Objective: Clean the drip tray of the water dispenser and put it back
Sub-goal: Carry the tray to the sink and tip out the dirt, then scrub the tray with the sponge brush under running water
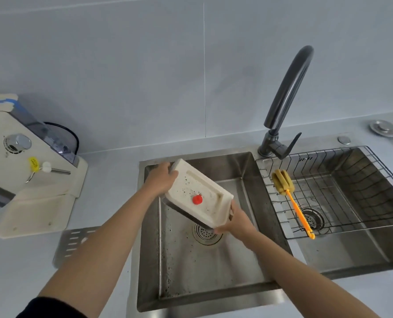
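Two bare hands are seen holding a cream drip tray (199,193) tilted over the left basin of a steel double sink (216,271), above its round drain (206,232). The tray is gripped at opposite ends: the left hand (160,180) is wrapped over its far left corner, fingers curled together around the edge, while the right hand (235,222) is clamped on its near right corner, fingers pressed against the underside. Dark specks are scattered across the tray's pale inner face, and a red round float (197,199) is set near its middle. A darker layer is visible under the tray's lower edge; what it is cannot be told.

At the near left edge of the sink, a slotted metal plate (72,243) is laid flat on the grey counter (18,260). Further left, the cream water dispenser (30,171) is stood at the counter's left edge, its tray bay vacant, with a chrome knob (18,142) on top and a small yellow tag (33,164) whose print is too small to be read.

In the right basin, a wire rack (342,191) is hung, and a yellow sponge brush (289,198) with an orange handle is leaned across its left side. At the sink's far rim, between the basins, a dark curved tap (285,99) is mounted, unobstructed above the tray. Grey wall tiles (145,65) are seen behind.
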